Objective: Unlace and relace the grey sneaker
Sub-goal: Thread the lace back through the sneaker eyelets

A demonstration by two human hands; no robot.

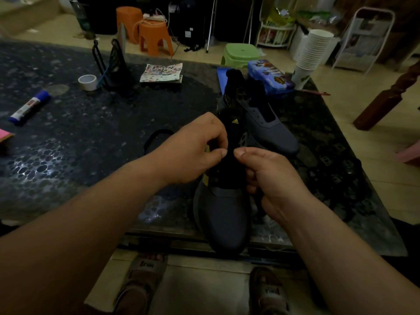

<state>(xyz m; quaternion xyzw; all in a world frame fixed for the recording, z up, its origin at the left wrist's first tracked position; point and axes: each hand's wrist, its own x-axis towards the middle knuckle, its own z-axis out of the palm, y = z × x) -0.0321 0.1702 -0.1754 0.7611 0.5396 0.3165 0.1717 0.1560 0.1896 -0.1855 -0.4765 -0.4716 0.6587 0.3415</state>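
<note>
Grey sneaker (221, 214) stood at the near edge of the dark speckled table (68, 155), toe toward the person; its black tongue bore a yellow Adidas logo (235, 121). Left hand (193, 151) and right hand (272, 180), fingers curled, pinched the sneaker at its lacing. A second grey sneaker (270, 130) lay just behind. Lettering on the slippers (145, 271) was illegible.

Head view — looks forward-down, close over table (68, 155).
</note>
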